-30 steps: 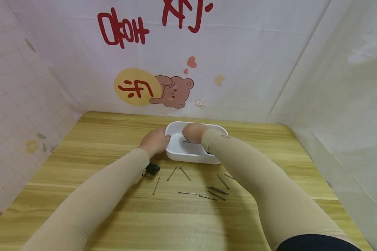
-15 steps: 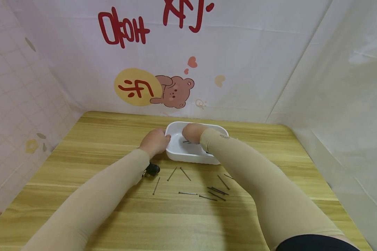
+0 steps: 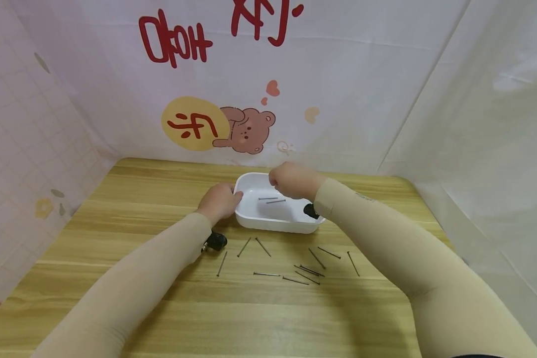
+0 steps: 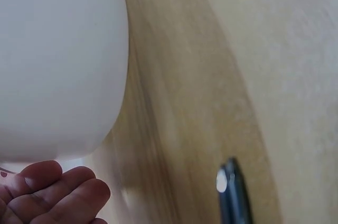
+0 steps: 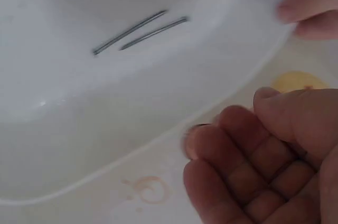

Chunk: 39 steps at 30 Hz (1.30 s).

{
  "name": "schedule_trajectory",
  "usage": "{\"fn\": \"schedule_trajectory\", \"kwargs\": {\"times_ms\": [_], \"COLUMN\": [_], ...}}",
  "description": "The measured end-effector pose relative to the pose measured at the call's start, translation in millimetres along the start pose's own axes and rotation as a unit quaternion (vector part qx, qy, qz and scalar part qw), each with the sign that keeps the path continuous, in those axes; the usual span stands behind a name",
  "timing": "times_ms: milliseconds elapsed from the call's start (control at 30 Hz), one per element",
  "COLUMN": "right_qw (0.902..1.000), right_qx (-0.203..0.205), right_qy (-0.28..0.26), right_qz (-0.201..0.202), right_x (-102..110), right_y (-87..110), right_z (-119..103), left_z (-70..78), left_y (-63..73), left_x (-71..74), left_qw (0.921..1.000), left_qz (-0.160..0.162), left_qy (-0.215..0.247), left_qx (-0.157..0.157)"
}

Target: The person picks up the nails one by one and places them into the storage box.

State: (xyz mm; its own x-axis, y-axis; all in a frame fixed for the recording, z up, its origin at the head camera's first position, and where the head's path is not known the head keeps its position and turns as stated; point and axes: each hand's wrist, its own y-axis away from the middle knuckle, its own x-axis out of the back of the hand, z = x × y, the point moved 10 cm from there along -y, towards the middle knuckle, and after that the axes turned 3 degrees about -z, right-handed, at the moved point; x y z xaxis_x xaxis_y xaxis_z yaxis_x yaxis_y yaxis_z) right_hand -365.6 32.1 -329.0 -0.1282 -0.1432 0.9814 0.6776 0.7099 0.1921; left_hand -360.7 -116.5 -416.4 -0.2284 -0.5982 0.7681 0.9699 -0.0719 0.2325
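Note:
At the far middle of the table stands a white plastic tray (image 3: 275,226). My left hand (image 3: 218,203) grips its left end, with the thumb at the rim; the left wrist view shows curled fingers (image 4: 76,195) against the outer wall. Two thin metal nails (image 5: 129,32) lie side by side on the tray's floor. Over the tray's back rim hovers my right hand (image 3: 297,180). Its fingers (image 5: 214,150) are loosely bent, the thumb is apart from them, and nothing shows between them.
Several loose nails (image 3: 266,274) are scattered on the wooden table (image 3: 232,318) in front of the tray. One nail (image 3: 353,263) lies farther right, near the right forearm. A printed white cloth (image 3: 340,74) hangs close behind the tray.
My right hand has risen out of the tray and shifted right and back, baring both nails inside. More nails show beside the right forearm. The left hand keeps its grip on the tray.

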Motion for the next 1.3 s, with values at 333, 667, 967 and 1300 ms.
{"fn": "schedule_trajectory", "kwargs": {"times_ms": [333, 667, 967, 1300], "right_qw": [0.9996, 0.999, 0.995, 0.9933], "right_qx": [-0.013, -0.028, -0.044, -0.059], "right_qy": [-0.018, -0.031, -0.056, -0.059], "right_qz": [0.019, -0.013, -0.07, -0.079], "right_x": [0, -52, -99, -110], "right_y": [100.5, 144.9, 146.2, 140.8], "right_z": [-4, 14, 8, 10], "left_z": [-0.7, 0.8, 4.4, 6.1], "left_y": [-0.1, 0.0, 1.1, 1.9], "left_x": [0.5, 5.9, 4.8, 4.9], "left_qw": [0.9999, 0.9996, 0.9993, 0.9988], "left_qz": [-0.002, 0.015, 0.028, 0.042], "left_qy": [0.004, -0.018, -0.021, -0.021], "left_qx": [0.013, -0.012, -0.012, -0.013]}}
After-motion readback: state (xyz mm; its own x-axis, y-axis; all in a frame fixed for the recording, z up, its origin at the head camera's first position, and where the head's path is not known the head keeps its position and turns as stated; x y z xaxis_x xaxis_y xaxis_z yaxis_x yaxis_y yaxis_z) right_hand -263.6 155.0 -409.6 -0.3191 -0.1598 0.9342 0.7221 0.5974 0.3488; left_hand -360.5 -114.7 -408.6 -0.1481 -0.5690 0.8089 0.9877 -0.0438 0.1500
